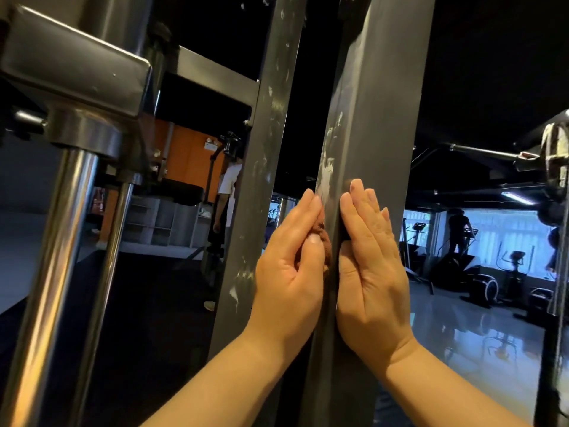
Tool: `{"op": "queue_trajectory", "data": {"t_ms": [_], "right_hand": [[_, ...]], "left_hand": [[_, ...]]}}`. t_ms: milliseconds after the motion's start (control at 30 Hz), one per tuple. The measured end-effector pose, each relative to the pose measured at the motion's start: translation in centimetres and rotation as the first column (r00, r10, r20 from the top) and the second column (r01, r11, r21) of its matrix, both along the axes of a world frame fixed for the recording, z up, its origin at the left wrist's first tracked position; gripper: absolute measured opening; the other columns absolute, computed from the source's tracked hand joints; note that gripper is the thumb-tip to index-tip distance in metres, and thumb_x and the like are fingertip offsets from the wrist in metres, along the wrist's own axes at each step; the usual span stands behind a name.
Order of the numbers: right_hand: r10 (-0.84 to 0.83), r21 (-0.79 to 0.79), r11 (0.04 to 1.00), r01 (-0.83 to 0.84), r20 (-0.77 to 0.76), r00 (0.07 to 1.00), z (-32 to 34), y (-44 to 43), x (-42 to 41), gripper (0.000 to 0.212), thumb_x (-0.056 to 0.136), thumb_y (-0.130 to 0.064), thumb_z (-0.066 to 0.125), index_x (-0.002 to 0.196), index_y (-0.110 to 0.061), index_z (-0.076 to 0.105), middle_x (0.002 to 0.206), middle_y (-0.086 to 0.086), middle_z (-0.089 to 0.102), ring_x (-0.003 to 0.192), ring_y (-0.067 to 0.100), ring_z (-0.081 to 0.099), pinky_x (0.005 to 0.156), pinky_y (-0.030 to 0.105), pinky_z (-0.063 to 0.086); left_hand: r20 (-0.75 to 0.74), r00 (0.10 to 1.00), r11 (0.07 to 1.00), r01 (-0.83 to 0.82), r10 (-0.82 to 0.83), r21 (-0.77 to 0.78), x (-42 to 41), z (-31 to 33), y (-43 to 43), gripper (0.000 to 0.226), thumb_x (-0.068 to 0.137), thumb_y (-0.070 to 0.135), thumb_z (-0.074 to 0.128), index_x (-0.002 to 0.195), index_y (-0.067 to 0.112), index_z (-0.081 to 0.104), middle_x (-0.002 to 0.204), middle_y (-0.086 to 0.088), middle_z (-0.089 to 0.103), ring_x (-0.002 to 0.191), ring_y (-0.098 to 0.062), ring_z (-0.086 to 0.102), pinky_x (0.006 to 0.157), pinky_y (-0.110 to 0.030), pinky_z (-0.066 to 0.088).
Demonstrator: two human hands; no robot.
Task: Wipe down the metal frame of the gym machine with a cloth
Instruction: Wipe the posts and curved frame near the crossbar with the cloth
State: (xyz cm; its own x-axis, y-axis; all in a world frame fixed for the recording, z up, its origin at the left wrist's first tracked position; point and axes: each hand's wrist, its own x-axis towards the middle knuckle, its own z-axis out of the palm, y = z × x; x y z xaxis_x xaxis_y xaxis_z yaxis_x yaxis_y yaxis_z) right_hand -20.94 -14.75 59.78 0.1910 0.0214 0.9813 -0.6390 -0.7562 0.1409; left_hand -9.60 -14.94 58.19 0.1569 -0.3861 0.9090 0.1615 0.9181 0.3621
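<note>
The reddish-brown cloth (324, 241) sits bunched on the left edge of the grey steel upright (378, 103), its wad lying lengthwise along the post, which runs bottom to top and leans slightly right. We see the left hand (289, 266) pinching the cloth under its thumb, fingers pointing up, and the right hand (372, 266) spread flat on the post's face, fingers straight. A second scuffed upright (271, 118) stands just left, with chrome guide rods (58, 241) further left.

Between the left upright (261, 149) and right upright (375, 118) runs a narrow gap (312, 103); right of them lies open room.
</note>
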Motion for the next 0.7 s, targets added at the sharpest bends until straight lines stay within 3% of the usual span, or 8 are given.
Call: {"op": "queue_trajectory", "data": {"t_ms": [167,333,433,600,700], "right_hand": [[-0.034,-0.016,0.999,0.033,-0.013,0.999,0.0,0.1,0.2,0.053,0.101,-0.014,0.039,0.153,0.000,0.038,0.165,0.010,0.030,0.156,0.023,0.020,0.127,0.053,0.018],[-0.002,-0.011,1.000,0.002,0.001,1.000,0.0,-0.1,0.0,0.054,0.099,-0.013,0.039,0.151,0.001,0.040,0.165,0.010,0.032,0.156,0.023,0.023,0.126,0.053,0.021],[0.011,-0.005,1.000,-0.011,0.010,1.000,0.1,-0.1,0.1,0.055,0.097,-0.011,0.040,0.150,0.002,0.041,0.164,0.011,0.033,0.156,0.023,0.023,0.126,0.052,0.020],[-0.012,-0.027,1.000,0.012,0.004,1.000,0.0,-0.1,-0.1,0.053,0.099,-0.012,0.039,0.151,0.001,0.041,0.164,0.011,0.033,0.156,0.023,0.023,0.126,0.052,0.020],[-0.033,-0.012,0.999,0.033,0.006,0.999,0.0,-0.1,0.1,0.052,0.102,-0.014,0.039,0.152,0.000,0.039,0.164,0.009,0.032,0.156,0.022,0.022,0.127,0.050,0.019]], "left_hand": [[0.039,0.998,0.998,-0.051,0.052,-0.034,-0.4,-3.9,0.1,0.050,0.101,0.037,0.059,0.150,0.035,0.046,0.156,0.027,0.045,0.146,0.003,0.040,0.115,-0.018,0.038],[0.005,1.000,0.999,0.001,-0.001,-0.041,-0.2,0.1,-0.3,0.046,0.105,0.024,0.050,0.151,0.023,0.049,0.155,0.014,0.051,0.145,-0.002,0.044,0.119,-0.034,0.042],[-0.049,0.996,0.998,0.070,-0.070,0.000,-0.2,2.0,-0.2,0.044,0.109,0.021,0.048,0.153,0.021,0.047,0.153,0.013,0.054,0.142,0.000,0.048,0.117,-0.031,0.044],[-0.052,0.996,0.997,-0.071,0.069,-0.036,-0.8,-3.3,0.2,0.044,0.105,0.024,0.053,0.148,0.031,0.049,0.152,0.020,0.053,0.143,-0.004,0.047,0.114,-0.028,0.044],[-0.082,0.992,0.992,-0.090,0.098,0.089,-1.2,-4.5,0.8,0.034,0.109,0.036,0.047,0.143,0.042,0.050,0.147,0.025,0.056,0.140,0.004,0.047,0.115,-0.024,0.041]]}}
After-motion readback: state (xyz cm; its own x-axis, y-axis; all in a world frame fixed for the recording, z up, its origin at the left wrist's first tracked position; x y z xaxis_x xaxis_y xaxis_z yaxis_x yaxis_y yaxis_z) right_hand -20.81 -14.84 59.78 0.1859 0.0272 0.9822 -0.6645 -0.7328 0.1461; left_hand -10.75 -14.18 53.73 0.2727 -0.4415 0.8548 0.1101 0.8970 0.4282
